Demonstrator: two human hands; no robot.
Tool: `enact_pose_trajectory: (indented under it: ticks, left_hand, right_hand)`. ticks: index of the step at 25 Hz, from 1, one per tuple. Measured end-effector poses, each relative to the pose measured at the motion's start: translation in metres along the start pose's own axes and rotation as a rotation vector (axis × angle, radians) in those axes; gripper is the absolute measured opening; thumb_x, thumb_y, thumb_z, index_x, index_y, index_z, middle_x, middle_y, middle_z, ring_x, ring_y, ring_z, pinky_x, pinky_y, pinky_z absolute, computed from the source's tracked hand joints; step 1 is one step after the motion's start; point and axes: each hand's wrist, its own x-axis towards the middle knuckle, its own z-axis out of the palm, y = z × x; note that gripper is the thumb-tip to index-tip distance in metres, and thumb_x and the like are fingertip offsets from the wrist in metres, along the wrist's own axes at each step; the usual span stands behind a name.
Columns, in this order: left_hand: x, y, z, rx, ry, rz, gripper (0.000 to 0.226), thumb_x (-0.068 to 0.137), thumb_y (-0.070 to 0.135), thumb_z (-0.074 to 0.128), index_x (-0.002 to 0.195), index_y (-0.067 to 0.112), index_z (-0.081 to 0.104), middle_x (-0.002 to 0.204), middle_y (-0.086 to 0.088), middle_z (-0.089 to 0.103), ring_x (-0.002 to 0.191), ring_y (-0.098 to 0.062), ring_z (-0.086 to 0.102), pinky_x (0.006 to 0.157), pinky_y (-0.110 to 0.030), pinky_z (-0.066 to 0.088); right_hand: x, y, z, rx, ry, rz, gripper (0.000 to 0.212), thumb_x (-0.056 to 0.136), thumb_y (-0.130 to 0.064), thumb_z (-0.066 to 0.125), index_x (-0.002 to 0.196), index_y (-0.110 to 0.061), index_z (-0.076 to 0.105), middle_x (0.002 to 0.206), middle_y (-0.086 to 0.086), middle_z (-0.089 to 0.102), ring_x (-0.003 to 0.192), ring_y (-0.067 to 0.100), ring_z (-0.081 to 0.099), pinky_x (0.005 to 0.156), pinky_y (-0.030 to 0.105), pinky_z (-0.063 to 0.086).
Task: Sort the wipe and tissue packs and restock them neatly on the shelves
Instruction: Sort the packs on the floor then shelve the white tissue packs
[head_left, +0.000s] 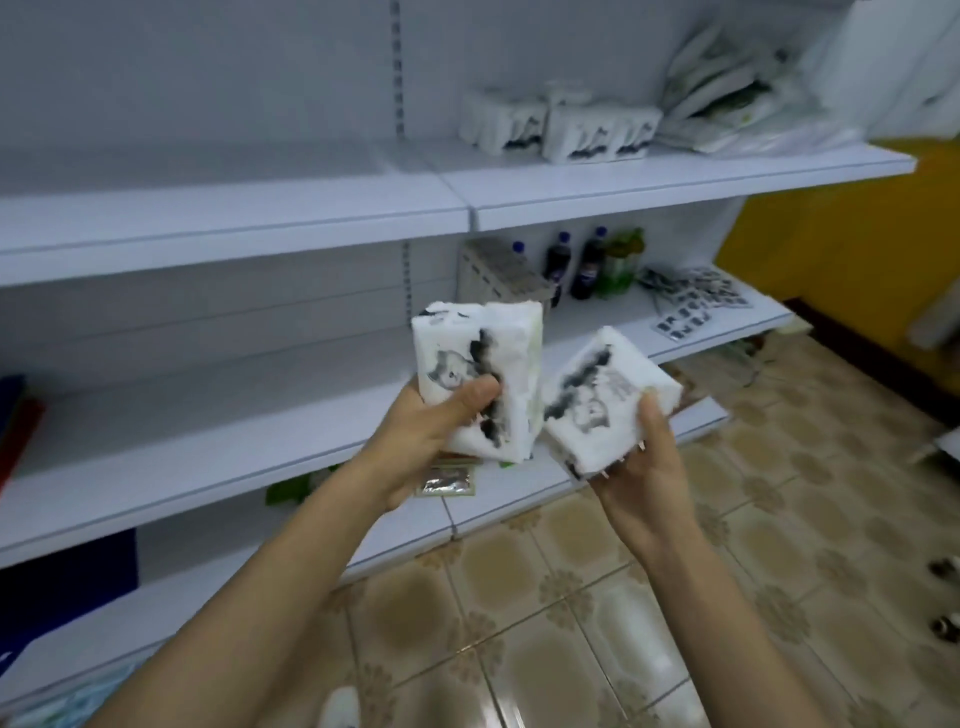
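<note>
I am gripping one tissue pack (480, 364) in my left hand (441, 423), thumb across its printed face, long axis upright. My right hand (641, 462) is clasping a second tissue pack (602, 400), tilted, the two almost touching. The matching packs (556, 124) are sitting on the upper shelf (675, 189), up and rightward, nearer my right hand. Blur is smearing the print, and the packs are hiding my other fingers.

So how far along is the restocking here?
Partly done. Shelved tissue packs stand in a row on the top shelf, flat wipe packs piled untidily beside them. In hand: the left hand grips the left pack, the right hand the right pack, both off the shelves. Left: placing those two, and small loose packets lie on a lower shelf.
</note>
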Motion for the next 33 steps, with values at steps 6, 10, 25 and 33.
enact_pose_trajectory:
  ticks: [6,10,25,33]
  left_hand:
    - [0.071,0.029,0.035,0.473,0.096,0.111,0.085,0.071,0.026,0.082,0.139,0.027,0.031,0.127,0.003,0.055,0.107,-0.014,0.061,0.089,-0.033,0.053]
    - [0.123,0.022,0.063,0.695,0.129,0.289,0.106,0.048,0.053,0.082,0.134,0.05,0.02,0.14,0.007,0.036,0.126,-0.017,0.044,0.102,-0.044,0.044]
    - [0.346,0.133,0.013,0.836,0.195,0.615,0.051,0.076,0.022,0.076,0.118,0.031,0.048,0.123,0.013,0.04,0.108,-0.007,0.043,0.075,-0.01,0.041]
    - [0.461,0.114,-0.035,0.959,0.391,0.561,0.05,0.084,0.021,0.071,0.13,0.017,0.051,0.154,-0.008,0.013,0.126,-0.026,0.047,0.095,-0.023,0.038]
  right_hand:
    - [0.012,-0.044,-0.032,0.37,-0.043,-0.007,0.055,0.085,-0.057,0.052,0.129,-0.024,0.061,0.129,0.006,0.062,0.107,0.028,0.063,0.075,0.039,0.058]
    - [0.05,-0.049,-0.021,0.337,-0.202,0.006,0.086,0.058,-0.047,0.088,0.131,-0.013,0.058,0.136,0.014,0.056,0.125,0.033,0.053,0.1,0.051,0.045]
    - [0.276,-0.113,0.056,0.306,-0.217,-0.082,0.078,0.057,-0.035,0.09,0.126,-0.013,0.063,0.131,0.015,0.059,0.112,0.03,0.063,0.093,0.047,0.049]
    - [0.337,-0.132,0.084,0.287,-0.283,-0.135,0.075,0.055,-0.035,0.092,0.123,-0.016,0.066,0.13,0.012,0.061,0.116,0.029,0.061,0.097,0.05,0.048]
